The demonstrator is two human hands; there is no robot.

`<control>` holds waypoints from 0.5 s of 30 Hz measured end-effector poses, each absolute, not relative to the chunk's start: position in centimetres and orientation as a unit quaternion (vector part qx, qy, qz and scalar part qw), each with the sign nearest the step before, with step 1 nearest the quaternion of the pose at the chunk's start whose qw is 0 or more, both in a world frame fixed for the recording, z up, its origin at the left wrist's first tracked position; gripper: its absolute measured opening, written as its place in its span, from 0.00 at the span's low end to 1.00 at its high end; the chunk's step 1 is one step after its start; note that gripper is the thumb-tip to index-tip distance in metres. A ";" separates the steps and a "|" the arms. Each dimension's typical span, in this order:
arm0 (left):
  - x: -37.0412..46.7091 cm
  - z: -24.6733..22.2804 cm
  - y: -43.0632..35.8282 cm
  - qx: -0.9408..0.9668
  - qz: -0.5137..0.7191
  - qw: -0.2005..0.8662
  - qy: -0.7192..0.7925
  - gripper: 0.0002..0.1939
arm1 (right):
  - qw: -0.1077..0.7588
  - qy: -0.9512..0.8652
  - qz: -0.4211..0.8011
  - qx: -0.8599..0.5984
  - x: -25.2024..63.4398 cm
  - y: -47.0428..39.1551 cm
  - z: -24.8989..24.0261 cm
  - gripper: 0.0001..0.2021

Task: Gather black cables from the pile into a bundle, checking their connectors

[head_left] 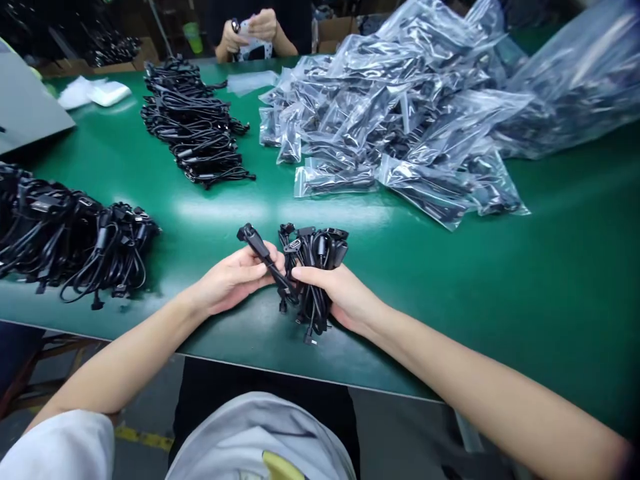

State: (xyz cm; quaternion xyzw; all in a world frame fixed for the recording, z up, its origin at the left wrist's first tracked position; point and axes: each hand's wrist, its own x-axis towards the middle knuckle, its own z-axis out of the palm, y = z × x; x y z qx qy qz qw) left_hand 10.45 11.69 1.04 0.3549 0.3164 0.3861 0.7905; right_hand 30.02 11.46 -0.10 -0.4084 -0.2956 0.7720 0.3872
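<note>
Close to the near edge of the table, my right hand (345,293) is wrapped round a bunch of coiled black cables (320,250), its thumb across their front. Connector ends stick out above and below the grip. Just to the left, my left hand (245,273) pinches a single folded black cable (260,247) between thumb and fingers. That cable slants, its plug end up and to the left, and its lower end overlaps the bunch. The right hand's fingers are largely hidden behind the bunch.
On the green table (215,213) lie a cable pile (75,227) at left and another stack (195,127) farther back. Bagged cables (390,120) heap up at the back right. Flat plastic bags (253,81) lie near a co-worker's hands (253,30). A white box (30,100) stands far left.
</note>
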 end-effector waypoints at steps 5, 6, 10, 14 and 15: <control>10.1 0.9 11.9 0.313 0.440 0.741 0.399 0.08 | 0.443 -0.303 0.712 -0.452 30.0 11.9 -0.1 0.09; 10.0 0.9 12.2 0.294 0.468 0.711 0.435 0.07 | 0.461 -0.313 0.691 -0.460 30.1 12.0 -0.1 0.10; 9.6 0.8 13.0 0.234 0.516 0.644 0.514 0.03 | 0.486 -0.362 0.646 -0.463 30.0 12.1 -0.2 0.09; 8.8 1.5 12.6 0.263 0.508 0.689 0.446 0.05 | 0.508 -0.372 0.624 -0.464 30.0 12.0 -0.3 0.08; 8.4 1.7 12.3 0.288 0.489 0.713 0.411 0.07 | 0.510 -0.362 0.624 -0.469 30.1 12.1 -0.3 0.09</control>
